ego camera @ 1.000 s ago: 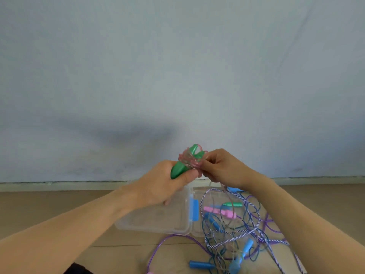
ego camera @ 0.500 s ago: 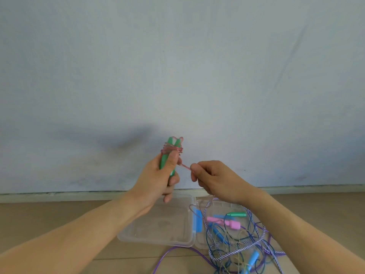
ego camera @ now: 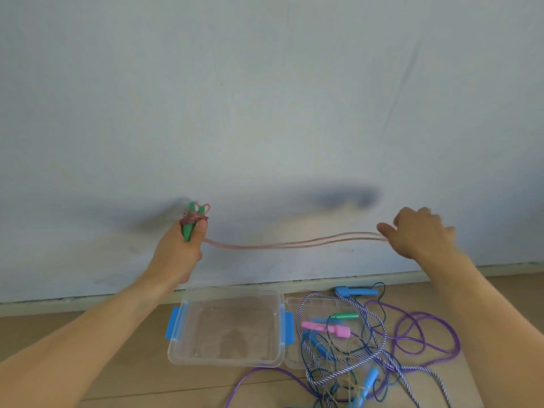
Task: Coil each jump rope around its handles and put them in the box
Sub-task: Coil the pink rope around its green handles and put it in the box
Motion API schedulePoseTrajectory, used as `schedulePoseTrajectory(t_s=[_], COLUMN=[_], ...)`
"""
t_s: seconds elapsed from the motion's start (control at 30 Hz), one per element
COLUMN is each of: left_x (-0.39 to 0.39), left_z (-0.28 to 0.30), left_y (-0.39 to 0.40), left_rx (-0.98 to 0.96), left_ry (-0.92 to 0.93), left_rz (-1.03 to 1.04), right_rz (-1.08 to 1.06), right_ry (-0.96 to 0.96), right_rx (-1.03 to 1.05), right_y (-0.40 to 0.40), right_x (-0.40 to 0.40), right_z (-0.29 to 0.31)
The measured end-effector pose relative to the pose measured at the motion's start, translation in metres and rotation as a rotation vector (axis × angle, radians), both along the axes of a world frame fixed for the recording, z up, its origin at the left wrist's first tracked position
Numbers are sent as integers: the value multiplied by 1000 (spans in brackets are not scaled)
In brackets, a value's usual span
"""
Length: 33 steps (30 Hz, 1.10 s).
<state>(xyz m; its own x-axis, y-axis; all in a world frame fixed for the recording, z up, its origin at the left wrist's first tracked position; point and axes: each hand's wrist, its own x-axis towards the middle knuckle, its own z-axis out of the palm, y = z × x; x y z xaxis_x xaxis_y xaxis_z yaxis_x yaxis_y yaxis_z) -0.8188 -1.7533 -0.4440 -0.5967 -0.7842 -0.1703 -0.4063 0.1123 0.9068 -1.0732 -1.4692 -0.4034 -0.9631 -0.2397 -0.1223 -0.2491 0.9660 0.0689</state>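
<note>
The left hand (ego camera: 179,251) grips two green plastic handles (ego camera: 191,222) upright, fingers closed. The right hand (ego camera: 421,234), fingers loosely curled, pinches the doubled pink translucent rope (ego camera: 294,245) stretched above the clear plastic box (ego camera: 226,325).

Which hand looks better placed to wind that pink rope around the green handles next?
The right hand, probably. It holds the far end of the pink rope stretched out to the side and can swing it round. The left hand is closed around the green handles, so it looks suited to steadying them.
</note>
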Motion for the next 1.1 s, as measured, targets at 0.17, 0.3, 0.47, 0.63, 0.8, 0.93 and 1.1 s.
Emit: schedulePoseTrajectory(t_s=[0.17, 0.3, 0.47, 0.63, 0.8, 0.93, 1.1], left_x=[-7, -9, -4, -1, -2, -3, -7], left_z=[12, 22, 34, 36, 27, 20, 11], left_y=[42, 85, 92, 83, 80, 78, 88], left_rx=[153, 435, 720, 675, 412, 96, -45], left_ry=[51, 103, 108, 58, -51, -410, -756], left_rz=[-129, -260, -357, -471, -340, -455, -716], right_rz=[335, 581, 438, 525, 617, 809, 952], right_ry=[-271, -635, -864, -642, -491, -583, -473], right_rx=[-631, -889, -1002, -883, -565, -449, -457], right_y=[-50, -80, -78, -73, -68, -68, -71], right_x=[74, 146, 144, 116, 112, 121, 124], right_z=[-14, -22, -21, -7, 2, 2, -1])
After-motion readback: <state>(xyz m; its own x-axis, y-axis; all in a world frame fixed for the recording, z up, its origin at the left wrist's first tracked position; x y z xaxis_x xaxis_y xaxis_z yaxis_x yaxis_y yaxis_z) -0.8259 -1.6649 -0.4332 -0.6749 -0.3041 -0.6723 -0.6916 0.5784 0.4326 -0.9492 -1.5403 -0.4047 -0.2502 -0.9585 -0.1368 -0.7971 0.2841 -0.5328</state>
